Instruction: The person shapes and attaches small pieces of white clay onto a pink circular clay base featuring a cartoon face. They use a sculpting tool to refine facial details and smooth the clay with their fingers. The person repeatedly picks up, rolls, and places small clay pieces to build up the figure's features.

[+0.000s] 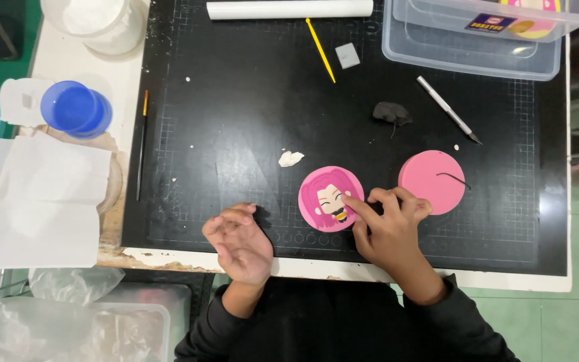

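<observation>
A round pink clay disc with a small smiling face figure (326, 198) lies on the black cutting mat (236, 121). My right hand (387, 228) rests beside it, its index fingertip pressing on the disc's right side near the face. My left hand (239, 241) hovers palm-up at the mat's front edge, fingers loosely curled, holding nothing. A second, plain pink disc (430, 181) with a thin black strand on it lies just right of my right hand.
On the mat lie a white clay scrap (290, 158), a black clay lump (391, 112), a craft knife (449, 109), a yellow stick (320, 49), a grey block (347, 55) and a white roller (289, 9). Clear plastic boxes (470, 47) stand back right. A blue cup (75, 108), paintbrush (142, 144) and white paper (35, 201) sit left.
</observation>
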